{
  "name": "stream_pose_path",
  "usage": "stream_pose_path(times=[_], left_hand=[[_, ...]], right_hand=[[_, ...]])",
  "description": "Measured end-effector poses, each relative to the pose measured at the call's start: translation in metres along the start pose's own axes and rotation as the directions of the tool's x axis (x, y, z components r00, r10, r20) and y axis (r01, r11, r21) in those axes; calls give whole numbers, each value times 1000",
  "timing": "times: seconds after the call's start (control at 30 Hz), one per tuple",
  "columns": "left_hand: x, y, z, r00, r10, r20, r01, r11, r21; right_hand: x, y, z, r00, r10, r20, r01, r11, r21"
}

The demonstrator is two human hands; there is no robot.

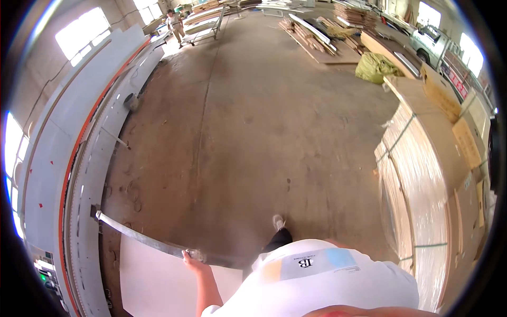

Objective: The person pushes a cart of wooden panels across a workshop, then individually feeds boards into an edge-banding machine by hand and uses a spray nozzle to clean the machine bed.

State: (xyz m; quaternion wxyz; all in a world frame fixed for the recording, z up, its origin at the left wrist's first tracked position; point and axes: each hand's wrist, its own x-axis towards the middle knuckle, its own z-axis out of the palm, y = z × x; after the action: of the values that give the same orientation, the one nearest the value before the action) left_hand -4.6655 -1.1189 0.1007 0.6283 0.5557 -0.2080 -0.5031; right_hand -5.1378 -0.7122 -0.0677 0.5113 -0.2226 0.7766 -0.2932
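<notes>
My left hand (196, 261) is closed on the near end of a long, narrow metal bar (142, 237). The bar's other end meets the side of a long white and grey machine (90, 174). Beneath the bar and my left forearm lies a large white panel (158, 280), partly covered by both. Of my right side, only a strip of bare arm shows at the lower edge; that hand is out of the picture.
Stacked boards in clear wrap and straps (422, 185) stand on the right, with cardboard (441, 95) on top. A yellow-green sack (376, 67) and piles of boards (311, 37) lie farther off. A person (175, 26) stands by a loaded cart at the far left.
</notes>
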Motion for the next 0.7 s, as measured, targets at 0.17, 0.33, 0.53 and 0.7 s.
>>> stream_pose_path(times=[0.17,0.33,0.53,0.7], left_hand=[[27,-23,140,999,-36,22,35,999,41],[78,-47,266,982,-114,148,95,987,128],[118,-68,437,976,-53,209,33,995,96],[171,-97,559,957,-179,228,148,978,146]], right_hand=[[65,-55,-73,995,27,92,-13,990,-140],[152,-141,-128,994,106,30,-105,994,-28],[272,-212,-178,992,118,38,-121,989,80],[388,-252,-250,980,134,147,-150,983,103]])
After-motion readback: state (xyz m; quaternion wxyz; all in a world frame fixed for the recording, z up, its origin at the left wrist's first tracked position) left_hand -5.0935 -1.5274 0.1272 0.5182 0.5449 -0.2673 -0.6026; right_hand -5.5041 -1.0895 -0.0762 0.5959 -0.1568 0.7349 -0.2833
